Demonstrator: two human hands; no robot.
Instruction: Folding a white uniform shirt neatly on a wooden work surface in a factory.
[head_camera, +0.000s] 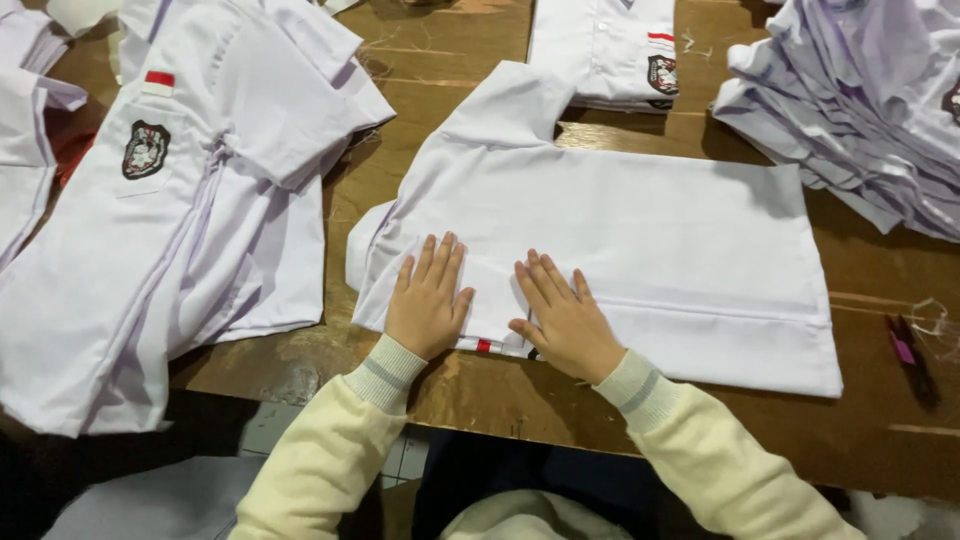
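A white short-sleeved shirt (640, 230) lies face down on the brown wooden table (440, 60), one side folded inward. My left hand (428, 298) rests flat on its near edge, fingers spread. Beside it my right hand (565, 318) also presses flat on the cloth, fingers apart. A bit of red and white trim peeks out from under the shirt between my wrists. Both arms wear cream knitted sleeves with grey-striped cuffs.
A stack of white shirts (170, 200) with a chest badge lies at the left. Another folded shirt (610, 50) sits at the back, and a rumpled heap of shirts (860, 100) at the right. A small purple tool (905, 345) lies near the right edge.
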